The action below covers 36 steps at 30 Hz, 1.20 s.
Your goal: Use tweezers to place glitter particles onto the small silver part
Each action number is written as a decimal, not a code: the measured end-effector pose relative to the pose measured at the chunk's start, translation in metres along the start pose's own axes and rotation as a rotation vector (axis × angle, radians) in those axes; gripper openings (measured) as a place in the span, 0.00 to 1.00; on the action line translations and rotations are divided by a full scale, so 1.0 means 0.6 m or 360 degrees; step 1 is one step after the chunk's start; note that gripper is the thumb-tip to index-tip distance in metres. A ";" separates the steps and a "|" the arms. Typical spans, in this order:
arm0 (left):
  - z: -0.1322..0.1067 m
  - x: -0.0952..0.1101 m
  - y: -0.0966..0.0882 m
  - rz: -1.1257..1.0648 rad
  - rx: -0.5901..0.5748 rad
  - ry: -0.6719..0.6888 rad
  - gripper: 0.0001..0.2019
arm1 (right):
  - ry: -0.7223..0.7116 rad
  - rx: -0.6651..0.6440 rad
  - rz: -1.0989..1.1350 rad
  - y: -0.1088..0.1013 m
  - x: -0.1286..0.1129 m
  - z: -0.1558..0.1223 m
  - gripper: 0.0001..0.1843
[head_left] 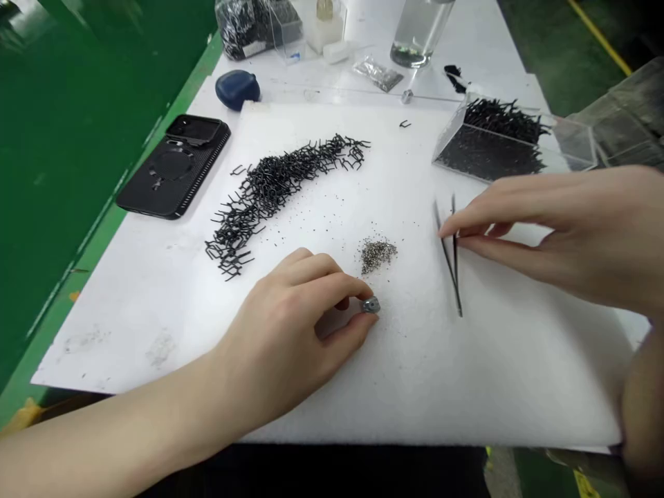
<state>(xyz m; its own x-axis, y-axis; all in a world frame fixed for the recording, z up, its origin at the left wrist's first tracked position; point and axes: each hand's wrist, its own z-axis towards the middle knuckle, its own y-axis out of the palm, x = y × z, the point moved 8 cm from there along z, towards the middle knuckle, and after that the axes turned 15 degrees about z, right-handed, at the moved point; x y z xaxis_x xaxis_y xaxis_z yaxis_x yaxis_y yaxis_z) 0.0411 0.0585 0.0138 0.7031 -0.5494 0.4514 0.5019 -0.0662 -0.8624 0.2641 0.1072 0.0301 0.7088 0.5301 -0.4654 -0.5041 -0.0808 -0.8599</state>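
Note:
My left hand (pixel 290 325) rests on the white foam mat (pixel 155 325) and pinches a small shiny metal piece (pixel 371 304) between thumb and forefinger. Just above it lies a little heap of tiny grey metal bits (pixel 377 253). My right hand (pixel 565 232) comes in from the right and pinches black tweezers (pixel 452 259), whose tips point down at the mat. A long curved pile of black wire clips (pixel 274 187) lies to the upper left of my left hand.
A clear box of black clips (pixel 492 142) lies tilted at the upper right. A black phone case (pixel 173 166) and a dark blue pouch (pixel 237 88) sit at the left. Bags, a clear bottle (pixel 420 31) and small containers stand at the back. The table's green edge runs along the left.

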 end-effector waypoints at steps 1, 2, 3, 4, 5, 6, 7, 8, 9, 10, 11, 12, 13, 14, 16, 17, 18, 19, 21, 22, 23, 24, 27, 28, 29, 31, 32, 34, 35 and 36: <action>-0.001 0.000 0.000 -0.0005 0.0003 -0.0003 0.05 | -0.0040 -0.0046 -0.0048 0.004 -0.013 -0.001 0.10; -0.001 -0.001 0.003 -0.0016 -0.0024 -0.0013 0.05 | -0.0064 -0.0078 -0.0070 0.007 -0.025 -0.002 0.11; -0.001 -0.001 0.002 -0.0025 -0.0004 -0.0013 0.05 | -0.0061 -0.0078 -0.0080 0.005 -0.033 -0.003 0.12; -0.002 -0.002 0.005 -0.0038 -0.0031 -0.0018 0.06 | -0.0037 -0.0035 -0.0086 -0.001 -0.039 -0.002 0.12; -0.002 -0.002 0.006 -0.0054 -0.0039 -0.0013 0.06 | 0.0002 0.0005 -0.0089 -0.008 -0.044 -0.001 0.12; -0.002 -0.002 0.008 -0.0064 -0.0041 -0.0008 0.06 | 0.0023 0.0034 -0.0082 -0.015 -0.051 0.003 0.11; -0.002 -0.001 0.008 -0.0076 -0.0039 0.0001 0.06 | 0.0025 0.0041 -0.0057 -0.020 -0.061 0.010 0.10; -0.002 -0.001 0.009 -0.0088 -0.0029 0.0011 0.06 | 0.0024 0.0010 -0.0024 -0.021 -0.072 0.021 0.09; -0.002 -0.001 0.009 -0.0101 -0.0018 0.0021 0.06 | 0.0007 -0.0042 0.0009 -0.018 -0.085 0.035 0.08; -0.001 -0.001 0.010 -0.0115 -0.0007 0.0030 0.06 | -0.0004 -0.0094 0.0045 -0.014 -0.096 0.052 0.08; -0.001 -0.001 0.010 -0.0129 0.0001 0.0039 0.06 | 0.0007 -0.0161 0.0034 -0.005 -0.103 0.072 0.08; 0.000 -0.002 0.011 -0.0143 0.0009 0.0046 0.06 | 0.0009 -0.0144 -0.0023 0.000 -0.107 0.094 0.08; 0.000 -0.002 0.012 -0.0155 0.0015 0.0052 0.06 | 0.0052 -0.0087 -0.0080 0.003 -0.105 0.116 0.10; 0.000 -0.002 0.012 -0.0164 0.0022 0.0055 0.06 | 0.0134 -0.0029 -0.0109 0.008 -0.095 0.138 0.10; 0.000 -0.003 0.014 -0.0173 0.0030 0.0063 0.06 | 0.0181 -0.0053 -0.0122 0.031 -0.078 0.174 0.10; -0.001 -0.003 0.014 -0.0173 0.0030 0.0066 0.06 | 0.0181 -0.0081 -0.0106 0.044 -0.070 0.187 0.11; -0.001 -0.003 0.015 -0.0170 0.0029 0.0067 0.06 | 0.0183 -0.0088 -0.0092 0.054 -0.063 0.198 0.12; -0.002 -0.003 0.016 -0.0166 0.0026 0.0069 0.06 | 0.0189 -0.0100 -0.0084 0.062 -0.056 0.205 0.12; -0.003 -0.003 0.019 -0.0155 0.0022 0.0070 0.06 | 0.0204 -0.0100 -0.0059 0.072 -0.047 0.214 0.11; -0.004 -0.003 0.020 -0.0149 0.0019 0.0071 0.07 | 0.0217 -0.0096 -0.0040 0.074 -0.044 0.216 0.10; -0.005 -0.003 0.021 -0.0144 0.0015 0.0070 0.07 | 0.0231 -0.0090 -0.0012 0.075 -0.042 0.218 0.08; -0.005 -0.003 0.023 -0.0141 0.0010 0.0070 0.07 | 0.0248 -0.0084 0.0027 0.074 -0.041 0.220 0.07; -0.007 -0.003 0.025 -0.0140 -0.0004 0.0065 0.08 | 0.0331 -0.0053 0.0214 0.064 -0.038 0.214 0.05; -0.007 -0.003 0.026 -0.0143 -0.0008 0.0064 0.08 | 0.0372 -0.0028 0.0300 0.058 -0.038 0.207 0.05; -0.006 -0.003 0.026 -0.0148 -0.0012 0.0064 0.08 | 0.0414 0.0008 0.0395 0.051 -0.040 0.197 0.05; -0.005 -0.004 0.025 -0.0160 -0.0018 0.0064 0.08 | 0.0476 0.0109 0.0595 0.036 -0.046 0.168 0.07; -0.004 -0.004 0.025 -0.0166 -0.0022 0.0067 0.07 | 0.0487 0.0167 0.0687 0.029 -0.051 0.151 0.08; -0.002 -0.006 0.023 -0.0177 -0.0029 0.0066 0.06 | 0.0492 0.0266 0.0856 0.022 -0.061 0.114 0.08; -0.002 -0.006 0.022 -0.0182 -0.0032 0.0062 0.06 | 0.0490 0.0301 0.0943 0.023 -0.064 0.096 0.08; -0.001 -0.007 0.021 -0.0187 -0.0033 0.0054 0.05 | 0.0482 0.0336 0.1036 0.026 -0.065 0.081 0.07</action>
<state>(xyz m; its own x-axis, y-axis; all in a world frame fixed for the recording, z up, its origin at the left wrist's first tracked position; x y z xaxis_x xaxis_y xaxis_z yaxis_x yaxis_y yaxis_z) 0.0439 0.0593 0.0010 0.6224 -0.5647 0.5419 0.5692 -0.1487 -0.8087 0.2048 0.1260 0.0453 0.3243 0.1726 -0.9301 -0.9304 -0.1191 -0.3465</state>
